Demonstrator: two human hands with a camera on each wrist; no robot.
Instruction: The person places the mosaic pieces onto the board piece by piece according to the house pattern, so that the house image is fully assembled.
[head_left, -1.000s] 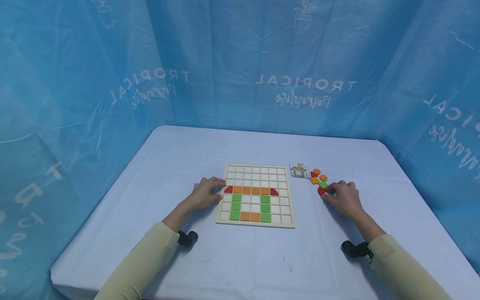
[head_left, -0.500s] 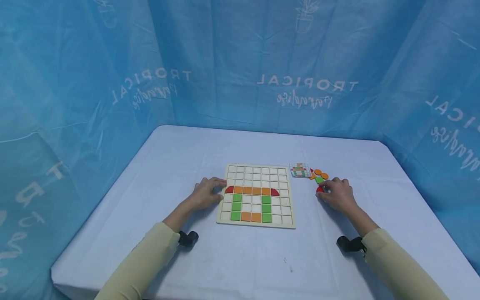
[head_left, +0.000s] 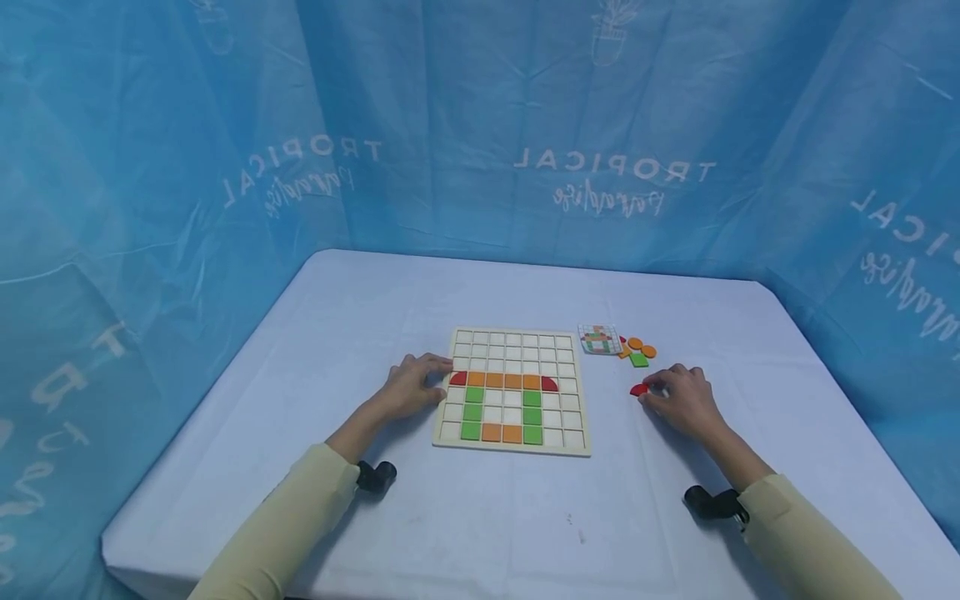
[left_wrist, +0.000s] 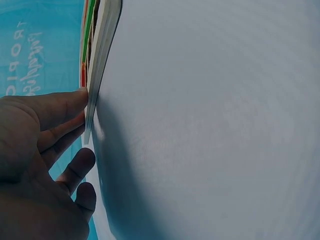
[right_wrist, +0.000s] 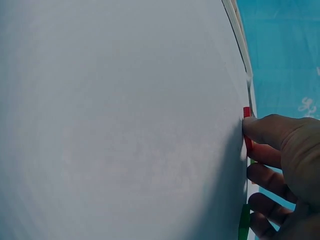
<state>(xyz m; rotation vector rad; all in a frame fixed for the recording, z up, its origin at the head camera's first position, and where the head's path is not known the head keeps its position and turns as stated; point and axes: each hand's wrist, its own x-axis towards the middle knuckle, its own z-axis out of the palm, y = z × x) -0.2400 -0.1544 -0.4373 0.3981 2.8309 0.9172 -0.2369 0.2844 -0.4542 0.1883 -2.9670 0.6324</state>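
Observation:
My right hand [head_left: 681, 402] pinches a red rounded tile [head_left: 638, 389] between thumb and fingers, low over the table right of the board. In the right wrist view the red tile [right_wrist: 247, 132] stands edge-on at the thumb tip, and a green piece [right_wrist: 243, 223] shows beside the lower fingers. My left hand [head_left: 407, 388] touches the left edge of a wooden grid board [head_left: 512, 450] with thumb and fingertips; the left wrist view shows the thumb against the board's side [left_wrist: 100, 55]. Green tiles [head_left: 532, 417], orange tiles [head_left: 512, 382] and red corner tiles [head_left: 549, 384] fill some squares.
A pattern card [head_left: 599, 339] lies by the board's upper right corner. Next to it are loose pieces: orange discs [head_left: 649, 352], a green square [head_left: 639, 360], and partly covered orange and red ones. White cloth [head_left: 480, 525] covers the table; blue curtains [head_left: 450, 125] stand around it.
My right hand has taken the red tile slightly towards me, away from the loose green square, and its angle has changed. My left hand stays at the board's edge.

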